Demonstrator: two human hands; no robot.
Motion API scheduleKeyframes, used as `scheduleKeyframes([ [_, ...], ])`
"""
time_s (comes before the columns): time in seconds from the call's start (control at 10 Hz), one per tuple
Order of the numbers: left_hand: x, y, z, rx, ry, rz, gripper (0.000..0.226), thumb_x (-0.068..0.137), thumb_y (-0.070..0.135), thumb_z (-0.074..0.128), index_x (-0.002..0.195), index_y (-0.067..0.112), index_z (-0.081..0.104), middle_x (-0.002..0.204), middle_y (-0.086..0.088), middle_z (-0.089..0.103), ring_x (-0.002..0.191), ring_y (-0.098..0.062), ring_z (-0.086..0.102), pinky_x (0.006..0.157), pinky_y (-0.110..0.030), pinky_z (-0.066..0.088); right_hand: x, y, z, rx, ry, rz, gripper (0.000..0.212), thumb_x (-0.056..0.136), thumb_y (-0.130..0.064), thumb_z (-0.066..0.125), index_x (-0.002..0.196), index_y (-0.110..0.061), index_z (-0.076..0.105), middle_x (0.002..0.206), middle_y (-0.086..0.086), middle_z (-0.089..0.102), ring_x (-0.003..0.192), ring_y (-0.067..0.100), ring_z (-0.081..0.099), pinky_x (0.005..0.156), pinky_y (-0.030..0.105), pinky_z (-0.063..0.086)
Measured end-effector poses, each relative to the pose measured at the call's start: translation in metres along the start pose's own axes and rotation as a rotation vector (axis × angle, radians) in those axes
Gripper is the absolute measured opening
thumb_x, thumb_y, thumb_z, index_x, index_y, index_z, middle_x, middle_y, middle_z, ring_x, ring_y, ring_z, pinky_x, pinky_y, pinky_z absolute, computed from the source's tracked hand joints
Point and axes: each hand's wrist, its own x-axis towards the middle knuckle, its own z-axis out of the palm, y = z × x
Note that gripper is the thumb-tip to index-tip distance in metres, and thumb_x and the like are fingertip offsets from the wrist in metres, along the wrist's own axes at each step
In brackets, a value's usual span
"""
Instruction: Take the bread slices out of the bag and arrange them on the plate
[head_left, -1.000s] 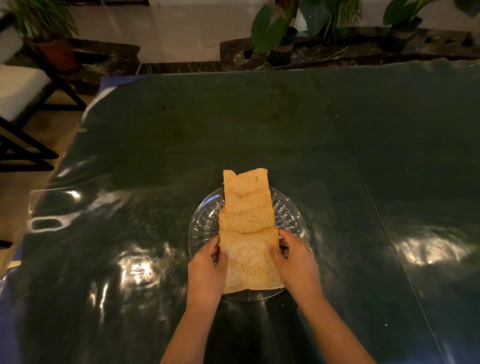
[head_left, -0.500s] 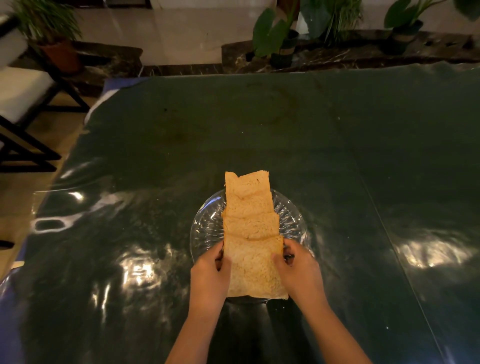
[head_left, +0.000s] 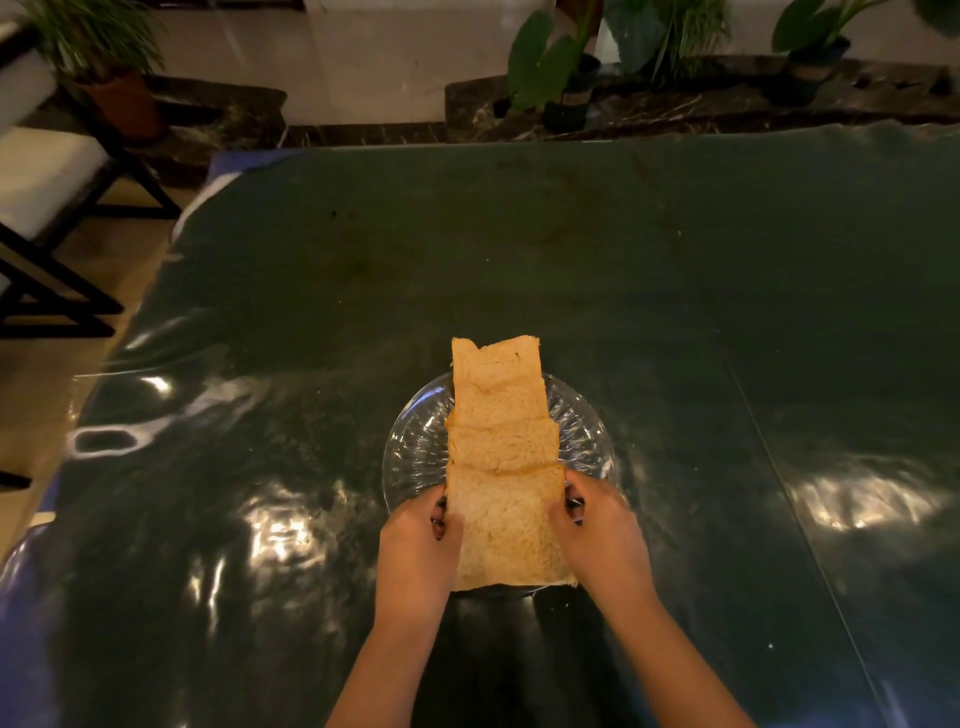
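The bread slices (head_left: 503, 447) lie in an overlapping row across the glass plate (head_left: 415, 441), the farthest and nearest slices overhanging its rim. The left hand (head_left: 418, 540) and right hand (head_left: 597, 535) pinch the nearest slice (head_left: 506, 530) by its side edges. It looks light, soft and easily torn, so broad, gentle edge support seems safest.

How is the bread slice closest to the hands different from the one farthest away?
The nearest slice lies on top with its whole face showing; the farthest slice is partly covered by the next one. Both the left hand and right hand touch the nearest; nothing touches the farthest. Both overhang the glass plate.
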Motion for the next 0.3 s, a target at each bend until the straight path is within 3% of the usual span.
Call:
scheduleKeyframes([
  [0.2, 0.01, 0.007, -0.019, 0.002, -0.064, -0.08, 0.038, 0.08, 0.013, 0.065, 0.118, 0.018, 0.06, 0.088, 0.001, 0.069, 0.076, -0.012, 0.064, 0.068, -0.023, 0.046, 0.001, -0.012, -0.019, 0.027, -0.015, 0.041, 0.032, 0.084, -0.026, 0.058, 0.117, -0.026, 0.057, 0.11, -0.002, 0.065, 0.088, 0.013, 0.063, 0.078, 0.036, 0.053],
  [0.3, 0.021, 0.02, -0.033, -0.013, -0.057, -0.084, 0.041, 0.079, 0.019, 0.067, 0.119, 0.018, 0.059, 0.091, -0.002, 0.07, 0.08, -0.012, 0.063, 0.066, -0.019, 0.042, 0.005, -0.027, -0.032, 0.062, -0.003, 0.018, 0.033, 0.083, -0.026, 0.059, 0.116, -0.025, 0.058, 0.108, -0.001, 0.066, 0.084, 0.01, 0.059, 0.071, 0.029, 0.047],
])
